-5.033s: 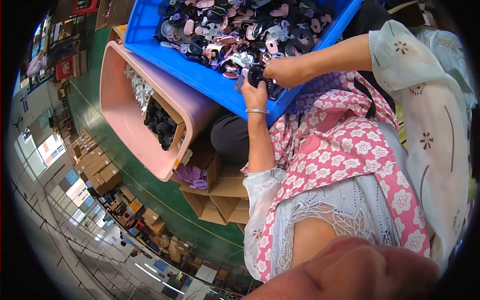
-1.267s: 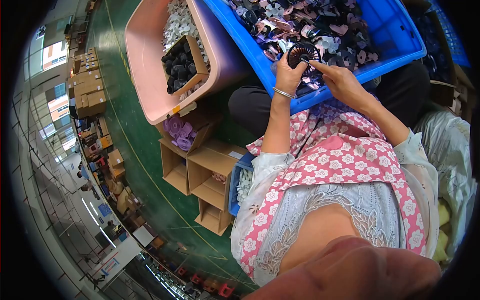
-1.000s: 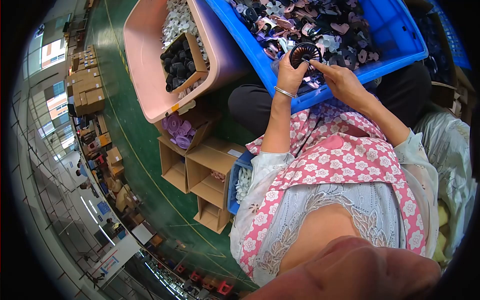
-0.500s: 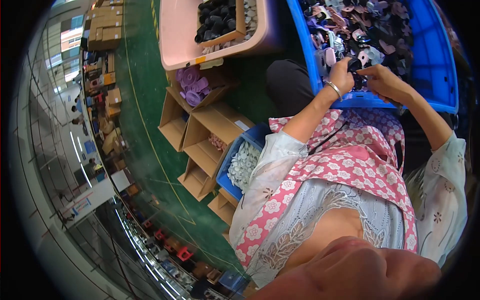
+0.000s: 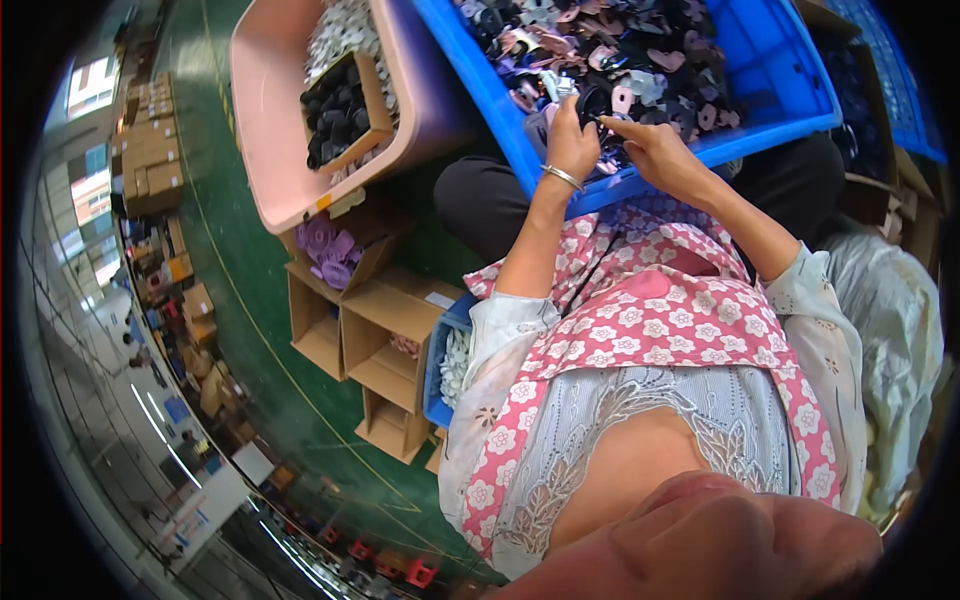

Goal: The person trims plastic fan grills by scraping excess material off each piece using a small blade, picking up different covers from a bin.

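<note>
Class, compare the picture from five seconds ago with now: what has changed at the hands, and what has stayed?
The right hand, bunched close to the left hand before, now sits farther to its right, index finger stretched toward a dark part. The left hand still holds a dark part; the blue bin stays beneath, the pink tub to its left.

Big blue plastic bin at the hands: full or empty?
Partly filled: the big blue plastic bin holds heaped small pink, black and white parts, but an inner wall shows bare.
</note>
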The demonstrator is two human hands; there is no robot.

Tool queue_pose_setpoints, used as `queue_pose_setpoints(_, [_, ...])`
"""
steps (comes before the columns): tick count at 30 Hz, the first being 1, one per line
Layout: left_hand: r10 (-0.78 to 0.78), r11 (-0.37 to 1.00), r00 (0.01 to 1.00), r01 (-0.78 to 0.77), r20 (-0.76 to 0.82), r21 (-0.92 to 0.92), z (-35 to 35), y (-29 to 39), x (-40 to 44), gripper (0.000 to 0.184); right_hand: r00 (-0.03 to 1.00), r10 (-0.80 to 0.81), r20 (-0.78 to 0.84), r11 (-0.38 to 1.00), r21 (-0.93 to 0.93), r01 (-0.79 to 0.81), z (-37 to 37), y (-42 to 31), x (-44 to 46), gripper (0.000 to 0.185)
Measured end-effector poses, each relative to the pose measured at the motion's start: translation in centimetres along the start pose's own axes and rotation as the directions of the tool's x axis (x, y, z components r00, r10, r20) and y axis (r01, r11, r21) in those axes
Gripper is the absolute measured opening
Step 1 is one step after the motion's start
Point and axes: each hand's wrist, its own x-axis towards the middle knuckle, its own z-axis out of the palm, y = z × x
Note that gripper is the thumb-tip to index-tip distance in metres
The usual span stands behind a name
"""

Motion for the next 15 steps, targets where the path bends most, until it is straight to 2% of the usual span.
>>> queue_pose_setpoints(2, [0.010, 0.998, 0.993, -0.017, 0.114, 0.063, 0.0, 0.6, -0.3, 0.033, 0.985, 0.167, 0.050, 0.986, -0.001, -0.167, -1.3, -1.6, -0.9, 0.038])
queue_pose_setpoints(3, [0.010, 0.994, 0.992, -0.024, 0.127, 0.111, 0.3, 0.8, -0.6, 0.033, 0.986, 0.163, 0.038, 0.984, -0.073, -0.160, -1.5, -1.9, -1.4, 0.037])
queue_pose_setpoints(5, [0.022, 0.978, 0.987, -0.054, 0.157, 0.202, 0.5, 1.1, -0.8, 0.034, 0.986, 0.167, 0.016, 0.983, -0.077, -0.165, -1.0, -1.0, -1.9, 0.036])
queue_pose_setpoints(6, [0.022, 0.971, 0.985, -0.061, 0.168, 0.232, 0.5, 1.1, -0.8, 0.034, 0.993, 0.117, -0.027, 0.989, -0.088, -0.119, -0.4, -0.3, -2.0, 0.034])
queue_pose_setpoints(7, [0.015, 0.974, 0.985, -0.054, 0.173, 0.222, 0.4, 0.9, -0.7, 0.033, 0.986, 0.168, -0.009, 0.975, -0.146, -0.167, -0.3, -0.6, -2.0, 0.031])
queue_pose_setpoints(9, [0.017, 0.972, 0.993, -0.044, 0.119, 0.231, 0.3, -0.1, -0.5, 0.029, 0.977, 0.212, 0.025, 0.955, -0.220, -0.201, -0.6, -2.4, -1.8, 0.026])
queue_pose_setpoints(10, [-0.070, 0.979, 0.992, 0.048, 0.103, 0.198, 0.0, 0.5, -0.4, 0.027, 0.970, 0.237, 0.044, 0.952, -0.212, -0.223, -0.1, -2.4, -1.6, 0.028])
queue_pose_setpoints(11, [-0.058, 0.989, 0.998, 0.053, 0.038, 0.137, 0.0, 0.5, -0.3, 0.025, 0.969, 0.243, 0.041, 0.951, -0.206, -0.230, 0.3, -2.5, -1.5, 0.028])
queue_pose_setpoints(13, [-0.094, 0.990, 0.996, 0.093, 0.009, 0.103, -0.4, 0.1, -0.3, 0.024, 0.973, 0.229, 0.034, 0.962, -0.163, -0.220, 0.7, -2.5, -1.3, 0.027])
queue_pose_setpoints(14, [-0.075, 0.988, 0.997, 0.077, -0.019, 0.133, -0.4, -0.1, -0.4, 0.025, 0.974, 0.224, 0.037, 0.963, -0.160, -0.216, 0.7, -2.5, -1.5, 0.027])
queue_pose_setpoints(15, [-0.141, 0.989, 0.990, 0.142, -0.026, 0.051, -0.4, -0.4, -0.4, 0.025, 0.974, 0.228, -0.017, 0.960, -0.166, -0.227, 0.8, -2.5, -1.7, 0.026])
